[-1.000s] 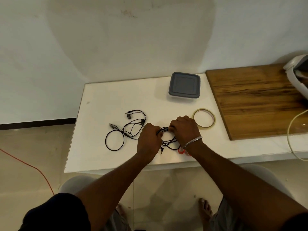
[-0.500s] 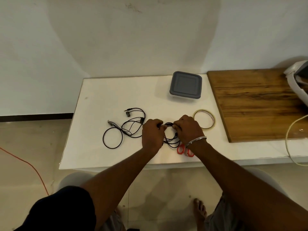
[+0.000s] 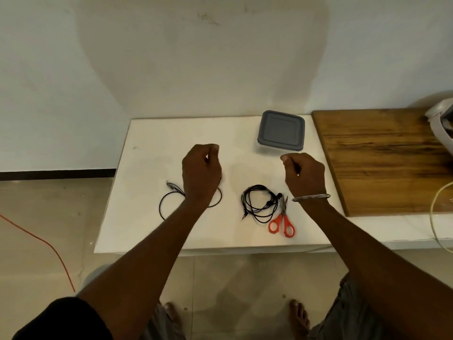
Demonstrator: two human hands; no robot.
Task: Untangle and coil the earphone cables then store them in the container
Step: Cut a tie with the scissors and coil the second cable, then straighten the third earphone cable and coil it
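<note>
Scissors (image 3: 283,213) beside coiled earphone cable (image 3: 255,212).

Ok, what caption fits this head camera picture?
Left hand and right hand hover over white table; coiled black earphone cable beside red-handled scissors, grey-lidded container closed.

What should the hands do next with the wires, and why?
Probably lower the left hand onto the loose cable beneath it and pinch it up for coiling. That cable lies spread out on the table, while the other cable is already bundled beside the scissors.
</note>
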